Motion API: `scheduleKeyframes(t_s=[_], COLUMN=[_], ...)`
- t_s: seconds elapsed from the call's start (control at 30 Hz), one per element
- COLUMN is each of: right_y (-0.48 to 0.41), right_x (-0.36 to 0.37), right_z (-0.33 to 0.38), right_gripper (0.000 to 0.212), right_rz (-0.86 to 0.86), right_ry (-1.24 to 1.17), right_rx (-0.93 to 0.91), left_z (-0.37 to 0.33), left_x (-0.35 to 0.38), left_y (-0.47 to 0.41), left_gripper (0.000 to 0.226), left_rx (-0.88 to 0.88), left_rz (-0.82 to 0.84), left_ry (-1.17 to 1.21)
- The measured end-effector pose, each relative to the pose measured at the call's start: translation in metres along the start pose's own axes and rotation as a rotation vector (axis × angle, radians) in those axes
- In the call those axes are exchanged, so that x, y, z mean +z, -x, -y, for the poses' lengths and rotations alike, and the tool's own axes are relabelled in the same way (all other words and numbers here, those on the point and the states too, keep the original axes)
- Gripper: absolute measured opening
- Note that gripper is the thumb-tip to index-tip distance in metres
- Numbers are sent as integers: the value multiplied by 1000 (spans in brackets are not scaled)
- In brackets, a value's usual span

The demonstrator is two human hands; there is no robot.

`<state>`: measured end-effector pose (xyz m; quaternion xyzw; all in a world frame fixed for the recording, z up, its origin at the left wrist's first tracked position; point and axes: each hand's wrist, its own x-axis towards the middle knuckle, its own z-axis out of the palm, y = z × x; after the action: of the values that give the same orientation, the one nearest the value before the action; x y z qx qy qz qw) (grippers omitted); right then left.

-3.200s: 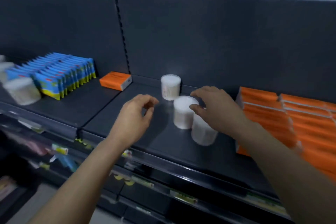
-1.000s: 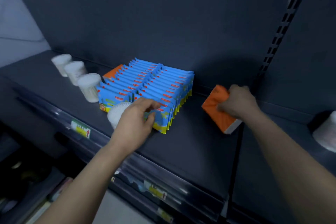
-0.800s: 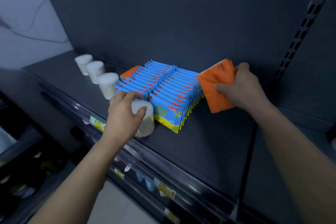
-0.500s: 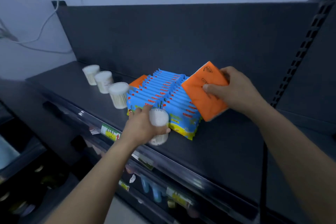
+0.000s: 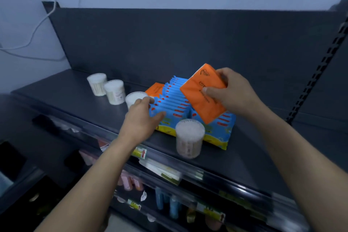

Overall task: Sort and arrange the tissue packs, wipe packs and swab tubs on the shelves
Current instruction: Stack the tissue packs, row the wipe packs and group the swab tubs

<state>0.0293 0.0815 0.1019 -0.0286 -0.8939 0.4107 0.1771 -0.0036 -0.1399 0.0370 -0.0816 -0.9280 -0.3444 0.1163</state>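
Head camera: pinched in the right hand [image 5: 233, 92], thumb on its face and fingers curled behind, a flat orange plastic-wrapped tissue pack [image 5: 201, 96], tilted in the air just over the two rows of upright blue wipe packs [image 5: 176, 99] on the dark metal shelf [image 5: 75, 98]. Laid on the left row, the left hand [image 5: 140, 118], fingers fairly straight and spread, gripping nothing.

Probably the step in hand: bringing this pack to the second orange tissue pack [image 5: 155, 89] lying behind the left row. To do it well, carry high enough to miss the blue tops, level out before lowering, and set down flat on or beside its twin, edges squared. Steady the rows with the left palm against toppling. Mind the loose clear round tub of cotton swabs [image 5: 189, 138] standing just in front of the blue packs, near the shelf lip; best moved afterwards to the line of three like tubs [image 5: 114, 91] at the left.
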Motion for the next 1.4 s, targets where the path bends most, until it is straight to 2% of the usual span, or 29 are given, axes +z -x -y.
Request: scheduleKeyframes(t_s=[0.33, 0.5, 0.67, 0.8, 0.93, 1.03, 1.13, 1.23, 1.4], right_y=[-83, -116, -143, -154, -160, -158, -155, -153, -149], right_x=[58, 79, 93, 108, 116, 117, 115, 115, 112], right_z=[18, 18, 17, 18, 23, 25, 27, 28, 28], right_gripper=[47, 48, 51, 41, 41, 37, 36, 34, 32], right_rz=[79, 85, 64, 41, 14, -32, -71, -93, -158], right_ry=[77, 153, 301, 405, 427, 414, 433, 423, 395], right_rx=[-131, -121, -47, 59, 171, 226, 257, 278, 274], left_z=[45, 65, 83, 94, 101, 104, 103, 103, 94], left_x=[-20, -15, 6, 25, 48, 64, 72, 70, 36], left_y=[-68, -121, -188, -233, -261, -273, -279, -282, -289], left_gripper=[41, 34, 45, 47, 54, 59, 54, 56, 53], left_rx=[-28, -44, -38, -36, -68, -111, -169, -171, -56], left_rz=[-106, -53, 134, 379, 641, 782, 872, 830, 415], left_ry=[-52, -42, -65, -96, -136, -66, 41, 79, 56])
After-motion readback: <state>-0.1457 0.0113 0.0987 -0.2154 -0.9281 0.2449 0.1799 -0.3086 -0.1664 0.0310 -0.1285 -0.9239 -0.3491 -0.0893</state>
